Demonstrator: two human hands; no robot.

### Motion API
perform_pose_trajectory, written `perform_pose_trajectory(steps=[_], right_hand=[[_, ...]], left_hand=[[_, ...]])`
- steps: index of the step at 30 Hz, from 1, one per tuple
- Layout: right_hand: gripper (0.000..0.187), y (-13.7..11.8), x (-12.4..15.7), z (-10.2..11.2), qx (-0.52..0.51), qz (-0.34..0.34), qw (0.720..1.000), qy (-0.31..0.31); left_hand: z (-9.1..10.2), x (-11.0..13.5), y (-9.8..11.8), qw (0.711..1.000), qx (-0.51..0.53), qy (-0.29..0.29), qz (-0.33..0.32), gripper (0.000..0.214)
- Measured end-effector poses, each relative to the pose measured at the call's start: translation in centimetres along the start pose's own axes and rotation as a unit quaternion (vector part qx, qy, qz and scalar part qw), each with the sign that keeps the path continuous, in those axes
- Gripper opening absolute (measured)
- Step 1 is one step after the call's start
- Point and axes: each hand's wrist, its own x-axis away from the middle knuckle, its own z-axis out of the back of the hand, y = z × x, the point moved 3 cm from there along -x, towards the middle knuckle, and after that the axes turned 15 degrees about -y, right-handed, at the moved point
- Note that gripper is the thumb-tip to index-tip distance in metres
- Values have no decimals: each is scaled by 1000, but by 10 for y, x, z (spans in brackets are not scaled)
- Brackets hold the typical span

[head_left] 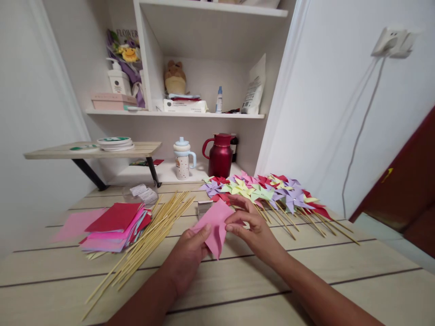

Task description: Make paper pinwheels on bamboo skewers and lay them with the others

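A pink paper square (217,224) is held just above the wooden table (306,276), partly folded. My left hand (188,258) pinches its lower left side with thumb and fingers closed. My right hand (249,226) pinches its right edge, fingers curled on the paper. A stack of red and pink paper sheets (115,224) lies to the left. Beside it, a bundle of bamboo sticks (149,235) spreads diagonally. Finished paper pinwheels (268,192) on sticks lie in a row behind my right hand.
A red jug (220,155) and a white cup with a lid (182,159) stand at the table's back. A small raised shelf (91,151) with plates is at the left. Wall shelves hold bottles, a plush toy and boxes. A cable hangs on the right wall.
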Motion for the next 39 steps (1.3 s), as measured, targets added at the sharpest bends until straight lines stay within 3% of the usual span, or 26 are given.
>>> perform_pose_trajectory(steps=[5,13,17,26,30,35,39], right_hand=[[9,-3,1,1,18,5,1000,-18],[49,-11,5,2,178,58,982,18],[62,-18,9,-1,244,96,965,15],[23,-27,8,-6,314,117,942,-21],[21,-30,9,-9,305,150,940,-23],[34,-30,9,-11,305,141,941,-23],[20,-32,9,-10,300,162,940,-10]], left_hand=[[1,0,-4,999,-29,16,-1,32],[10,0,8,989,-1,127,-82,37],[12,1,9,986,13,145,-85,41],[4,1,9,992,39,88,-83,41],[-1,1,7,993,62,60,-75,43],[1,2,4,989,62,106,-88,45],[-3,2,4,989,64,92,-92,43]])
